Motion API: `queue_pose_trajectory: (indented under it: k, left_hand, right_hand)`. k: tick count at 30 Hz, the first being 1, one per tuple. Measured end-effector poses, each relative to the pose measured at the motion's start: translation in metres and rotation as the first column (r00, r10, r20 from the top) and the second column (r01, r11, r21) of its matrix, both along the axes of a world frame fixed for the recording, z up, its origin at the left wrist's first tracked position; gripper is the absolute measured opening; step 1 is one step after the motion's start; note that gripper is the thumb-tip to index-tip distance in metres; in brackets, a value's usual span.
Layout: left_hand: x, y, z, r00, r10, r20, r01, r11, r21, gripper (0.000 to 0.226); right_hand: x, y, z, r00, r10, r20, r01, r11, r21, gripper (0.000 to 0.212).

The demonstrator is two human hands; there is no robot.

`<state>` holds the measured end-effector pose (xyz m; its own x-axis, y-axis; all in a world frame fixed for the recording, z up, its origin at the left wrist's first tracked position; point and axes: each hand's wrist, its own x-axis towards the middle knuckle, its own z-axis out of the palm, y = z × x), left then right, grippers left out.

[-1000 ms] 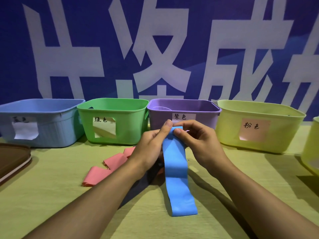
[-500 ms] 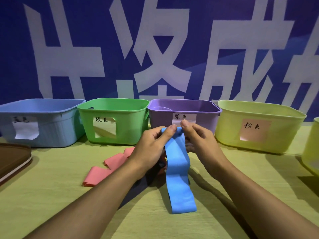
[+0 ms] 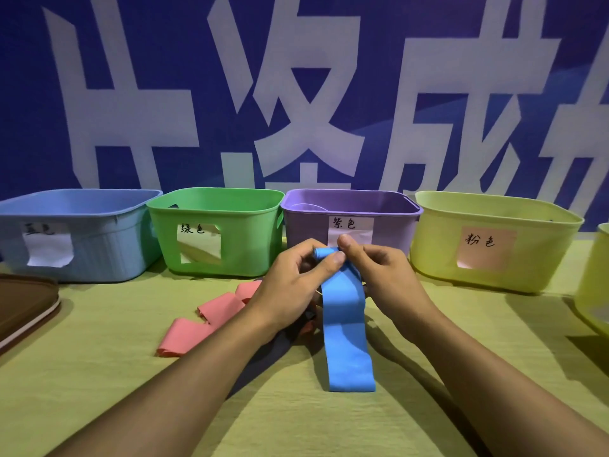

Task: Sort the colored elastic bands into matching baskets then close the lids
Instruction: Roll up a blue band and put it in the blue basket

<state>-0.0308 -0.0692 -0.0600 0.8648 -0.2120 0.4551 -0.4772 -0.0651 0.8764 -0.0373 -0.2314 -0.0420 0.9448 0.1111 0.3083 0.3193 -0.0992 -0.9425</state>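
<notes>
Purple basket w/ pale band, others unclear

Handwritten colour labels on the baskets we face

We read 绿色 on the green basket, 紫色 on the purple basket, and 粉色 on the pink label of the yellow basket. The blue basket's label is too blurred for us to read. Large white characters cross the blue backdrop, cut off.
</notes>
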Motion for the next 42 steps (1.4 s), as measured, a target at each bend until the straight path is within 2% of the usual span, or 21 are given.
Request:
queue_pose_trajectory:
  k: [2, 5, 10, 12, 13, 16, 19, 27, 34, 36, 40, 42]
  left_hand:
    - [-0.001, 0.000, 0.000, 0.999, -0.014, -0.029, 0.014, 1.000, -0.016, 0.013]
    - [-0.004, -0.002, 0.003, 0.994, -0.021, -0.109, 0.013, 0.997, -0.070, 0.036]
    - [-0.007, -0.002, 0.006, 0.970, -0.040, -0.240, 0.013, 0.994, -0.112, 0.063]
    - [-0.006, -0.002, 0.006, 0.964, -0.021, -0.264, -0.007, 0.995, -0.103, 0.079]
    - [-0.007, -0.003, 0.007, 0.964, -0.018, -0.266, -0.011, 0.994, -0.107, 0.079]
    - [-0.005, -0.003, 0.007, 0.966, -0.021, -0.258, -0.009, 0.994, -0.113, 0.070]
    - [-0.006, -0.004, 0.009, 0.968, -0.025, -0.251, -0.008, 0.992, -0.129, 0.047]
    - [-0.008, -0.002, 0.010, 0.973, 0.005, -0.230, -0.035, 0.991, -0.127, 0.044]
    - [-0.003, -0.001, 0.005, 0.988, 0.049, -0.150, -0.068, 0.990, -0.122, 0.040]
    - [-0.001, -0.001, 0.004, 0.990, 0.062, -0.130, -0.076, 0.992, -0.103, 0.044]
    - [0.001, 0.001, 0.003, 0.995, 0.048, -0.092, -0.058, 0.993, -0.102, 0.035]
    - [0.002, 0.001, 0.003, 0.997, 0.035, -0.072, -0.041, 0.995, -0.090, 0.035]
  right_hand:
    - [0.001, 0.000, -0.001, 1.000, -0.002, 0.015, 0.002, 1.000, -0.007, 0.044]
    - [0.003, 0.000, -0.003, 0.998, 0.017, 0.057, -0.016, 1.000, -0.019, 0.050]
    - [0.002, 0.001, -0.004, 0.993, 0.075, 0.092, -0.076, 0.997, 0.008, 0.034]
    - [0.003, 0.002, -0.005, 0.991, 0.085, 0.103, -0.088, 0.996, 0.020, 0.033]
    - [0.004, 0.002, -0.005, 0.991, 0.084, 0.106, -0.087, 0.996, 0.026, 0.033]
    - [0.005, 0.001, -0.007, 0.991, 0.071, 0.110, -0.074, 0.997, 0.025, 0.024]
    - [0.006, -0.001, -0.008, 0.992, 0.083, 0.099, -0.085, 0.996, 0.011, 0.019]
    - [0.008, -0.002, -0.009, 0.989, 0.102, 0.103, -0.102, 0.995, -0.009, 0.024]
    - [0.010, -0.003, -0.010, 0.986, 0.103, 0.128, -0.107, 0.994, 0.025, 0.021]
    - [0.010, -0.003, -0.009, 0.988, 0.091, 0.128, -0.098, 0.994, 0.043, 0.022]
    - [0.007, -0.004, -0.008, 0.995, 0.079, 0.067, -0.082, 0.996, 0.038, 0.025]
    - [0.005, -0.003, -0.006, 0.998, 0.054, 0.019, -0.055, 0.997, 0.047, 0.033]
